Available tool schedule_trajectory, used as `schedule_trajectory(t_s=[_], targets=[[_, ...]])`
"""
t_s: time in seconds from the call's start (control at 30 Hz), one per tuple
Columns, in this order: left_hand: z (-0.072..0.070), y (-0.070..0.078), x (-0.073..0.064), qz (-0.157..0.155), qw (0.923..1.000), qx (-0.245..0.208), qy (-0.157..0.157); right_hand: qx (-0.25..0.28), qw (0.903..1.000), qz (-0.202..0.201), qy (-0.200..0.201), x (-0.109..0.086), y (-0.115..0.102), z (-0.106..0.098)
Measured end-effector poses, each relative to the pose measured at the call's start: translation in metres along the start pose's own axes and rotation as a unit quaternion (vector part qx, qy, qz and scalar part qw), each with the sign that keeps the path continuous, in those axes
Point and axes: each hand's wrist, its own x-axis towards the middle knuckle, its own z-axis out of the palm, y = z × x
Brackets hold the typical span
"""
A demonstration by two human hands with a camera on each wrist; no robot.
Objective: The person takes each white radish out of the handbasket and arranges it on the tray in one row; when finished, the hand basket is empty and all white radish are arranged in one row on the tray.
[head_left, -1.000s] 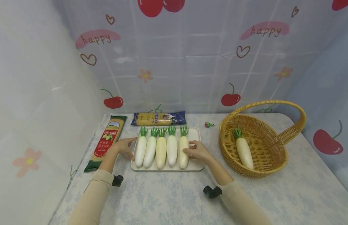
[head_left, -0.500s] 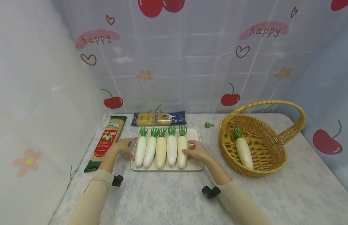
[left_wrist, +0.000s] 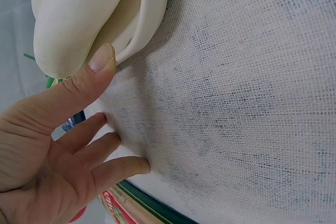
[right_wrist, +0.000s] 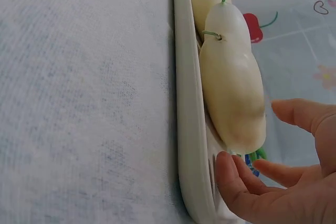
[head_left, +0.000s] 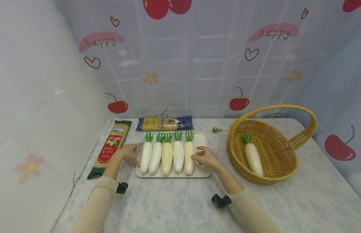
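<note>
Several white radishes with green tops lie side by side on a white tray (head_left: 202, 139). At the right end of the row is a cream radish (head_left: 189, 160). My right hand (head_left: 206, 157) is just beside it, fingers loosely bent and holding nothing; a small gap shows between fingertips and radish in the right wrist view. My left hand (head_left: 129, 152) is at the tray's left side, near the leftmost radish (head_left: 146, 158). In the left wrist view its thumb (left_wrist: 89, 80) is at the tray's rim, and the other fingers reach down to the tablecloth.
A wicker basket (head_left: 280, 176) with a tall handle stands at the right, a radish (head_left: 253, 158) inside. Behind the tray lies a blue and yellow pasta packet (head_left: 165, 123); a green and red one (head_left: 110, 145) lies left. A lollipop (head_left: 216, 129) is near the basket.
The rightmost radish on the tray has shifted slightly left, closer to its neighbour. My right hand followed it, then drew back a little to the right, off the radish. My left hand stayed put.
</note>
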Motion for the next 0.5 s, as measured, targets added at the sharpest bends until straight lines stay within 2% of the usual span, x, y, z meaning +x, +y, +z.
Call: schedule_trajectory(t_s=[0.1, 0.23, 0.5], targets=[[0.000, -0.001, 0.000, 0.000, 1.0000, 0.003, -0.002, -0.029, 0.9994, -0.014, 0.011, -0.007, -0.003, -0.005], [0.000, -0.001, 0.000, 0.001, 1.0000, 0.000, -0.004, -0.073, 0.9957, -0.054, 0.017, -0.018, -0.007, -0.015], [-0.001, 0.000, 0.000, 0.004, 1.0000, 0.006, -0.002, -0.104, 0.9870, -0.121, -0.022, -0.051, -0.023, -0.044]])
